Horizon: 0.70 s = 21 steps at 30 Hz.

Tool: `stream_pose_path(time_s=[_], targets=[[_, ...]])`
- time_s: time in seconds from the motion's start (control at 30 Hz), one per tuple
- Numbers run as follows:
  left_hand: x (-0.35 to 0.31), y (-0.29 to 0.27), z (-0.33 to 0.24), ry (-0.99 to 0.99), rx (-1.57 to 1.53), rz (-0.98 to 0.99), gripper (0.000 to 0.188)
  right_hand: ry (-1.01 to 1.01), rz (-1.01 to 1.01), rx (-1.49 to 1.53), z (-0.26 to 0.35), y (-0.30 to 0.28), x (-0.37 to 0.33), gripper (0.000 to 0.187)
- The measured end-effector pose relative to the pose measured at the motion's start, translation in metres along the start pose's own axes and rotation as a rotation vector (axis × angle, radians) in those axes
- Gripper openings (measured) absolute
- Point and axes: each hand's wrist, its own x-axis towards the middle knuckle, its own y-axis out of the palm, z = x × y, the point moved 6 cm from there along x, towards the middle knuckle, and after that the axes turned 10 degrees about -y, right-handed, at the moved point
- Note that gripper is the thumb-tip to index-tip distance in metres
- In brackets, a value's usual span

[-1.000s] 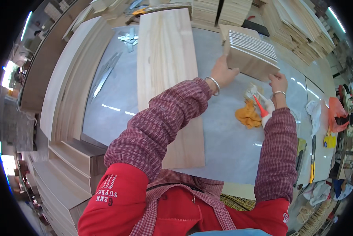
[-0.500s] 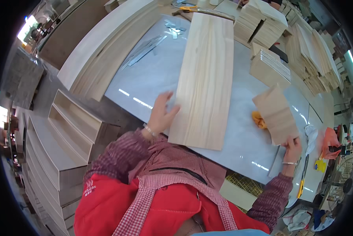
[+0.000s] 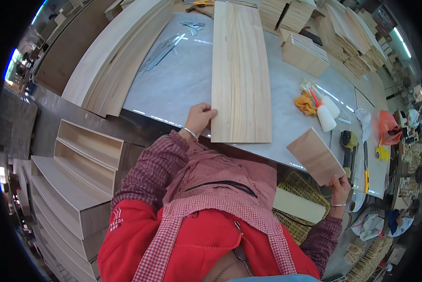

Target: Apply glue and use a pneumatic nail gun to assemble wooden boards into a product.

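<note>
small panel (image 3: pixel 316 157) moved off bottles (image 3: pixel 326 119); right hand (image 3: pixel 341 190) partly hidden

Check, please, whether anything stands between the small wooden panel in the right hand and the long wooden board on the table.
Nothing visible: only tabletop shows between the small wooden panel and the long wooden board. The orange cloth and red-tipped bottle lie farther back, outside that gap.

grey flr (image 3: pixel 56 109) l, tube lt (image 3: pixel 398 35) upper r
</note>
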Motion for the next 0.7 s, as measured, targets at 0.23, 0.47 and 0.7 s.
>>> stream_pose_path(time_s=[0.23, 0.47, 0.7], targets=[[-0.008, -0.016, -0.063, 0.059, -0.380, 0.101, 0.013, 0.048, 0.049, -0.169, -0.013, 0.002, -0.024, 0.012], [0.003, -0.018, -0.076, 0.095, -0.534, 0.149, 0.018, 0.048, 0.309, -0.147, -0.003, 0.124, 0.001, 0.011], [-0.002, -0.011, -0.073, 0.162, -0.489, 0.120, 0.018, -0.151, 0.463, -0.070, -0.023, 0.205, 0.031, 0.012]])
